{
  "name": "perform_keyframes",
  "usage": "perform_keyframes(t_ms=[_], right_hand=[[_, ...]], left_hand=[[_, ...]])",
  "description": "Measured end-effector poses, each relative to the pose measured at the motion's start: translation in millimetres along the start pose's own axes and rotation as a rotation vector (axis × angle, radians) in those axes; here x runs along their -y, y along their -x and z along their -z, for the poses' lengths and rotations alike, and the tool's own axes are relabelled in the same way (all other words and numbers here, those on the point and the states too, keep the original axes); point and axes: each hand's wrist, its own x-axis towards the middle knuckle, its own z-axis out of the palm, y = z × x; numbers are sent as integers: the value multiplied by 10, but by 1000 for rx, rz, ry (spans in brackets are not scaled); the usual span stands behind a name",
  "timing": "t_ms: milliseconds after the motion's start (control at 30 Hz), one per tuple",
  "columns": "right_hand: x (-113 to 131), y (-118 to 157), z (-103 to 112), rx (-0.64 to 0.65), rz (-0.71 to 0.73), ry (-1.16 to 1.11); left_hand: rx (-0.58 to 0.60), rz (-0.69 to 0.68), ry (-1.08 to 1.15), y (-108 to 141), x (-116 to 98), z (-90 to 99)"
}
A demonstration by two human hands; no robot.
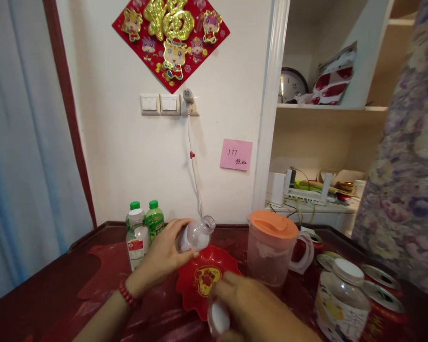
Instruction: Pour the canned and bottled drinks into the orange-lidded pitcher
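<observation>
My left hand (173, 242) is wrapped around a clear bottle (198, 235), uncapped and tilted with its mouth up to the right. A red scalloped plate (189, 285) with a gold heart-shaped print lies just below it. My right hand (246, 299) is smeared by motion over the plate's near right edge. Its fingers are curled about a whitish, round-edged object (220, 317), clear at the rim, whose kind I cannot make out. Right of the plate stands a clear plastic pitcher (269, 261) with an orange lid (274, 224).
Back left stand a white-capped clear bottle (137, 242) and green-capped bottles (154, 218). On the right are a white-lidded jar (342, 301) and several opened red cans (387, 304). The dark red table (57, 285) meets the wall behind. A white cord (194, 171) hangs there.
</observation>
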Motion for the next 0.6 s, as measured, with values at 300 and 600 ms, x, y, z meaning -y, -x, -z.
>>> perform_keyframes(t_ms=[300,600], right_hand=[[35,-477,-1205,99,-20,-32],[-127,-431,-1090,126,-32,-114]], left_hand=[[112,224,460,65,252,-444],[65,268,467,181,411,-794]])
